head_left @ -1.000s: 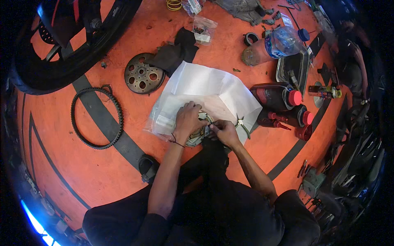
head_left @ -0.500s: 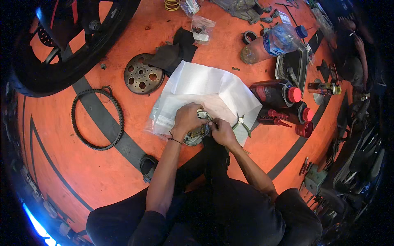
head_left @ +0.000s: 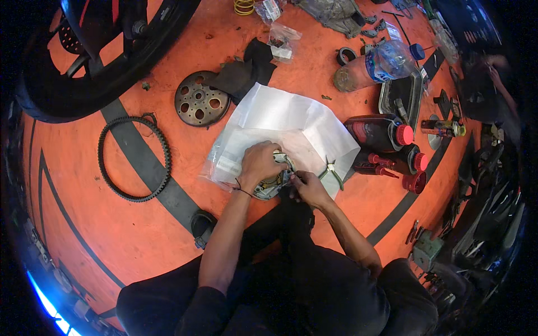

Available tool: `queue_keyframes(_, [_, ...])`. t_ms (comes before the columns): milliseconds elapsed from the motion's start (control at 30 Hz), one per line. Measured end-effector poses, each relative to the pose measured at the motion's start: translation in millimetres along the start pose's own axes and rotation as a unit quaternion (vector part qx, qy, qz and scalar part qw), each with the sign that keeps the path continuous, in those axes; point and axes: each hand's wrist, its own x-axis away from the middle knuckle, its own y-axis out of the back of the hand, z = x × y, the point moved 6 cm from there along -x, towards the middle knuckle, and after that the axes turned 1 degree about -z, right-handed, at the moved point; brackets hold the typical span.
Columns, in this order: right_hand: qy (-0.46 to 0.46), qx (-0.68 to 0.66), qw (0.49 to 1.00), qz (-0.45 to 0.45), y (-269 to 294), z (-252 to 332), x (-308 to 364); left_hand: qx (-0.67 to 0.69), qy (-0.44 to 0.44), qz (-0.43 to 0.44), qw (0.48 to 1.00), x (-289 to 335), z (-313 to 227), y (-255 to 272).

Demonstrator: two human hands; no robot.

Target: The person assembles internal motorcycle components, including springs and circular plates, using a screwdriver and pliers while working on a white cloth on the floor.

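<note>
A round metal clutch assembly (head_left: 268, 190) lies at the near edge of a white paper sheet (head_left: 266, 106), close to my knees. My left hand (head_left: 258, 163) is wrapped over its left and upper part, with the fingertips curled on its far side. My right hand (head_left: 311, 189) is closed in a pinch at the assembly's right edge; what sits between those fingers is too small to make out. Green-handled pliers (head_left: 331, 172) rest on the sheet just right of my right hand.
A holed metal clutch drum (head_left: 202, 98) and a toothed drive belt (head_left: 134, 159) lie to the left, below a wheel (head_left: 106, 89). On the right are a plastic bottle (head_left: 380, 68), red-capped dark bottles (head_left: 372, 131), a black tray (head_left: 412, 92) and a spray can (head_left: 444, 129).
My right hand has shifted slightly toward me and right, staying at the assembly's edge. The left hand keeps its grip. The whole view has shifted a little.
</note>
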Motion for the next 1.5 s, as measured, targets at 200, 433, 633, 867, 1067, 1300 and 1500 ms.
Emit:
queue_keyframes(200, [0.048, -0.032, 0.996, -0.068, -2, -20, -15, -0.014, -0.002, -0.014, 1.0, 4, -4, -3])
queue_keyframes(433, [-0.042, -0.15, 0.987, -0.043, 0, -2, -10, -0.069, -0.034, -0.04, 0.996, 5, -4, -3])
queue_keyframes(633, [0.083, 0.241, 0.966, -0.049, 12, 49, 2, -0.031, -0.019, -0.026, 0.999, 3, -7, 0])
queue_keyframes(867, [0.364, 0.432, 0.813, -0.14, 9, 44, 13, -0.018, -0.022, -0.036, 0.999, 3, -2, -4])
queue_keyframes(1067, [0.466, 0.494, 0.725, -0.119, 10, 59, 11, -0.006, -0.015, -0.056, 0.998, 1, 0, -3])
queue_keyframes(1300, [0.497, 0.51, 0.694, -0.108, 9, 66, 4, -0.001, 0.012, -0.056, 0.998, 0, 1, -7])
queue_keyframes(1500, [0.478, 0.49, 0.715, -0.145, 8, 70, 1, 0.006, 0.03, -0.033, 0.999, -1, 2, -6])
